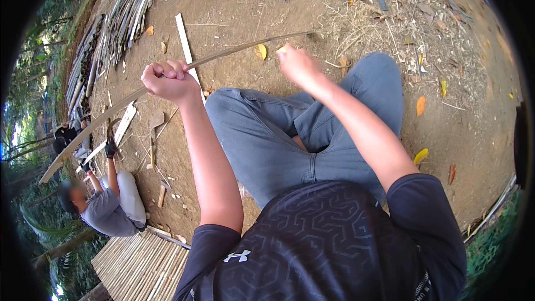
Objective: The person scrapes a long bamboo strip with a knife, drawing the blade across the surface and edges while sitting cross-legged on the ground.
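Observation:
My left hand (171, 82) is closed in a fist around a long, thin, curved strip of wood or bamboo (239, 49). The strip runs from the far left up to a point just beyond my right hand. My right hand (300, 68) is also closed, in front of my right knee and a little apart from the strip's upper end. Something small and yellowish shows at its fingertips, too small to name. I sit cross-legged in grey trousers (267, 139) on bare soil. A pale flat slat (183, 39) lies on the ground behind my left hand.
To the left, a person in a grey shirt (108, 212) sits holding a pale strip. A blade-like tool with a wooden handle (153, 134) lies between us. Long strips (122, 14) are piled at the far left, a slatted bamboo platform (139, 267) at lower left, shavings (401, 28) at far right.

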The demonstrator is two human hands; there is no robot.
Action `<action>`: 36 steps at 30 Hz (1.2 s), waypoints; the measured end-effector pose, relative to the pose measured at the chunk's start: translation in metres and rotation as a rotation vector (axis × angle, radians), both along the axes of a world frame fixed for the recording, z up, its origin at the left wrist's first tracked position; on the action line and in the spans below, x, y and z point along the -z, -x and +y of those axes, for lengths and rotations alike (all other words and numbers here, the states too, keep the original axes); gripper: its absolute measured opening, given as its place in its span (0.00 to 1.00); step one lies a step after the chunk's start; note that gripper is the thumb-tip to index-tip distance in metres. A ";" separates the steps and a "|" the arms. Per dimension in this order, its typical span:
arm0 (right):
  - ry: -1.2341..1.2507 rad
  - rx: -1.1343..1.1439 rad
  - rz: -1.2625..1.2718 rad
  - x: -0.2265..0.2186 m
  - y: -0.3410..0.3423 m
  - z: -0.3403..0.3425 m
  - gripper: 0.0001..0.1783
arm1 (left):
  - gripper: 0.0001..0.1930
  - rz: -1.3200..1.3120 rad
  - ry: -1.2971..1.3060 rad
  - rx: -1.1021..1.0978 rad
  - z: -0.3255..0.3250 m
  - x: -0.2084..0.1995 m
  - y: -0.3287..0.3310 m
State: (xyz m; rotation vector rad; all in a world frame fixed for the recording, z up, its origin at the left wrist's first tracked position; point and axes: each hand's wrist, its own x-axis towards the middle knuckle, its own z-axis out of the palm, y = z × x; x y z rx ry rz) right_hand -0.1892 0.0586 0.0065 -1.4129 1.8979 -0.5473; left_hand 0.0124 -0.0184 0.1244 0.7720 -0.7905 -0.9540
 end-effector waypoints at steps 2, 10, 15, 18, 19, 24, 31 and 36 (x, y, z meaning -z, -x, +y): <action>0.097 -0.034 0.067 -0.004 -0.017 0.007 0.21 | 0.14 0.004 0.002 0.000 -0.001 0.000 -0.002; 0.155 -0.155 0.078 -0.014 -0.029 0.010 0.20 | 0.13 0.053 -0.038 -0.056 -0.005 0.008 -0.018; 0.141 0.046 0.231 0.052 0.012 -0.012 0.23 | 0.12 0.057 -0.046 -0.062 -0.003 0.009 -0.015; 0.118 -0.051 0.144 0.027 -0.017 -0.002 0.20 | 0.13 0.033 -0.033 -0.091 0.002 0.008 -0.018; 0.105 -0.106 0.174 0.007 -0.016 0.004 0.20 | 0.13 0.039 -0.037 -0.083 0.000 0.007 -0.014; -0.133 0.095 0.101 0.062 0.029 -0.016 0.22 | 0.12 0.009 -0.048 -0.025 -0.004 0.003 -0.013; -0.156 0.163 0.122 0.069 0.047 -0.017 0.23 | 0.12 -0.006 -0.045 -0.030 -0.012 0.000 -0.005; 0.136 -0.062 0.072 0.010 -0.014 0.008 0.21 | 0.12 0.000 -0.026 -0.057 -0.011 0.000 -0.005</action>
